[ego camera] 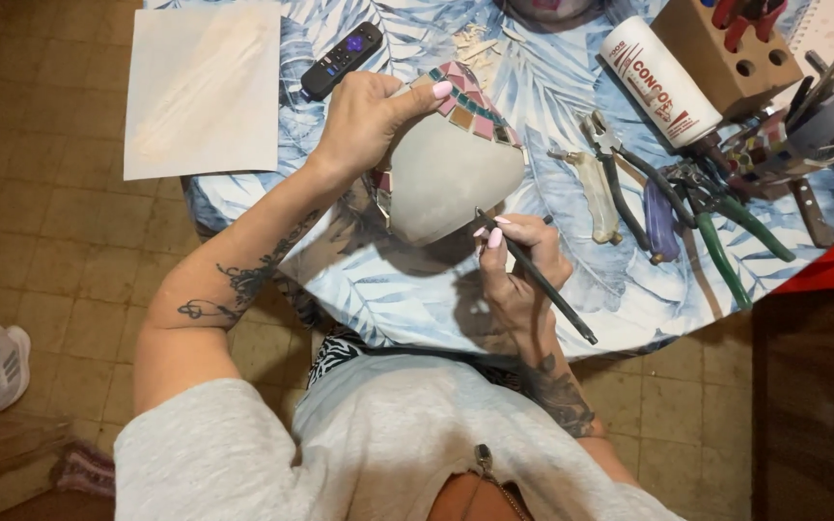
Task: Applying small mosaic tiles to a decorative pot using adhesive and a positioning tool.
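Grey heart-shaped piece is gripped at its tiled upper edge by left hand, above the table, point aimed toward the person. Pencil is pinched in right hand, long axis diagonal, tip touching piece's lower edge.

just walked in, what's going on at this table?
A person sits at a round table with a leaf-print cloth. The left hand steadies a grey pot tipped on its side, with small mosaic tiles along its rim. The right hand holds a dark pencil, tip against the bare grey surface. Pliers, a glue bottle and a remote lie nearby.
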